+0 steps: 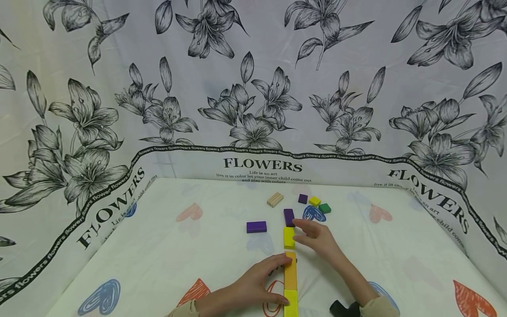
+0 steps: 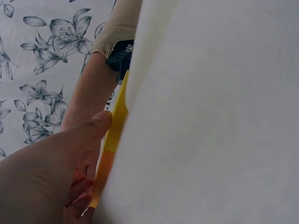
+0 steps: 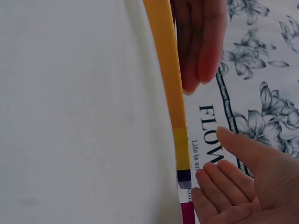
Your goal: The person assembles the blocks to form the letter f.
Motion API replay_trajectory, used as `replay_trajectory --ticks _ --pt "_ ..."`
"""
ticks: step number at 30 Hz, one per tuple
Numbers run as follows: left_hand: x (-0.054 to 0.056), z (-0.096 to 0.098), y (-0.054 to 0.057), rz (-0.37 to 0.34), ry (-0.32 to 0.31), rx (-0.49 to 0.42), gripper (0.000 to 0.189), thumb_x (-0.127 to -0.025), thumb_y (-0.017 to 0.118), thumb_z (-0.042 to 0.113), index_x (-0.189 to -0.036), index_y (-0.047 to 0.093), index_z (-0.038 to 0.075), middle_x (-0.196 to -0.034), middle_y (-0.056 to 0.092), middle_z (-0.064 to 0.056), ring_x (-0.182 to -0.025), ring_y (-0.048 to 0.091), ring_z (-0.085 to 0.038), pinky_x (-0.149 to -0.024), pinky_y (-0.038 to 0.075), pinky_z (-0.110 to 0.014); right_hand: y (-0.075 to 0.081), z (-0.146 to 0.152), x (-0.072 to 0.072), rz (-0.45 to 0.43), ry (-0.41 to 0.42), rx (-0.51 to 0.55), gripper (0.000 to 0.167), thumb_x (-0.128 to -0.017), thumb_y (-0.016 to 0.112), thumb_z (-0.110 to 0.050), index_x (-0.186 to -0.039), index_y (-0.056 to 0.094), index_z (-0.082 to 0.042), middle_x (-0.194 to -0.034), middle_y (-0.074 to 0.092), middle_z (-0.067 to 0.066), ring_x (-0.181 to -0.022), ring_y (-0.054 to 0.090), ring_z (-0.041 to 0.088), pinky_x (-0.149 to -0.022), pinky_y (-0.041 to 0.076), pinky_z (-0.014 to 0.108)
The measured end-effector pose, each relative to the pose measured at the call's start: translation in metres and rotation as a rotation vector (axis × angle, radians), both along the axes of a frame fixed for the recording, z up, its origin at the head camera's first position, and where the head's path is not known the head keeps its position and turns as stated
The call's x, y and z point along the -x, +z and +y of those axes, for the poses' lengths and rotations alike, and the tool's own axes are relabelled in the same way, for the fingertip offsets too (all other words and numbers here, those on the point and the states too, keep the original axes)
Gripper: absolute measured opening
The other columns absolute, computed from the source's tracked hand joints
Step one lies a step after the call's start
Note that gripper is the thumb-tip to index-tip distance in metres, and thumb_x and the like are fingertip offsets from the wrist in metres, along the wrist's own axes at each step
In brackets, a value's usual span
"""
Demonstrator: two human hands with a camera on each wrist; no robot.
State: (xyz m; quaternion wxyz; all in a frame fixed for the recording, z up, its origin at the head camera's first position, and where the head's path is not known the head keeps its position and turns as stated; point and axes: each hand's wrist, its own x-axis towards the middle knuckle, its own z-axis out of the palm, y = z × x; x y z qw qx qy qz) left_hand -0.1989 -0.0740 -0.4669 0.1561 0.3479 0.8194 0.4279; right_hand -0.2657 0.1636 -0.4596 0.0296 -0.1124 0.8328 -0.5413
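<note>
My left hand (image 1: pixel 253 281) lies flat along the left side of the row of blocks, low in the middle of the head view. Its fingers are straight and together, touching the side of the orange block (image 1: pixel 290 274), with the thumb tip by the near yellow block (image 1: pixel 291 304) at the bottom edge. It grips nothing; it only rests against the row.

My right hand (image 1: pixel 318 240) sits on the other side, a little higher in the frame. Its fingers are loosely spread and point left toward the row; the fingertips are just beside the small yellow block (image 1: pixel 288 237) and the purple block (image 1: pixel 288 217) above it. I cannot tell whether they actually touch either block. This hand holds nothing either.

The row runs straight up the frame, from the bottom edge toward the flowered backdrop (image 1: pixel 253 88): yellow, orange, a small gap, yellow, then purple. Its long axis therefore lies between my two hands, left palm on one flank and right fingertips on the other. The right hand is the nearer one to the far end of the row, the left to the near end.

Loose pieces lie further up the white cloth (image 1: pixel 158 246): a purple bar (image 1: pixel 256 226) to the left of the row, and beyond it a wooden block (image 1: pixel 275 199), a small purple cube (image 1: pixel 303 198), a yellow cube (image 1: pixel 314 201) and a green cube (image 1: pixel 325 208).
</note>
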Motion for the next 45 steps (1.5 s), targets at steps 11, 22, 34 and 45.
replay_trajectory --ticks 11,22,34,45 --pt "-0.0011 0.0007 0.0014 0.006 0.005 0.015 0.074 -0.084 0.073 0.045 -0.147 0.039 0.027 -0.154 0.04 0.01 -0.144 0.038 -0.011 -0.118 0.036 -0.033 -0.0011 -0.0039 -0.0031 -0.005 0.028 -0.054 0.055 -0.084 0.077 -0.022 -0.135 0.058 -0.014 -0.138 0.06 0.006 -0.135 0.051 0.028 -0.108 0.046 0.043" --pt "-0.0018 0.0006 0.0037 0.0 0.008 0.014 0.075 -0.084 0.074 0.044 -0.147 0.039 0.026 -0.155 0.039 0.008 -0.144 0.038 -0.012 -0.118 0.036 -0.033 -0.0048 -0.0018 -0.0006 0.005 0.045 -0.075 0.056 -0.083 0.078 -0.019 -0.135 0.058 -0.014 -0.138 0.06 0.006 -0.135 0.051 0.027 -0.109 0.044 0.043" --pt "-0.0015 0.0006 0.0029 0.0 0.008 0.022 0.075 -0.084 0.073 0.044 -0.148 0.038 0.026 -0.155 0.039 0.007 -0.143 0.038 -0.012 -0.118 0.036 -0.032 -0.0072 -0.0031 0.0013 0.016 0.031 -0.137 0.058 -0.08 0.08 -0.016 -0.135 0.059 -0.017 -0.137 0.061 0.003 -0.136 0.05 0.027 -0.11 0.043 0.045" --pt "0.0003 0.0003 0.0006 0.019 0.002 0.027 0.075 -0.084 0.073 0.045 -0.148 0.038 0.026 -0.155 0.039 0.007 -0.143 0.039 -0.011 -0.117 0.037 -0.032 -0.0049 -0.0015 -0.0005 0.029 0.043 -0.1 0.056 -0.08 0.081 -0.021 -0.131 0.061 -0.015 -0.133 0.064 0.004 -0.132 0.054 0.027 -0.11 0.044 0.044"
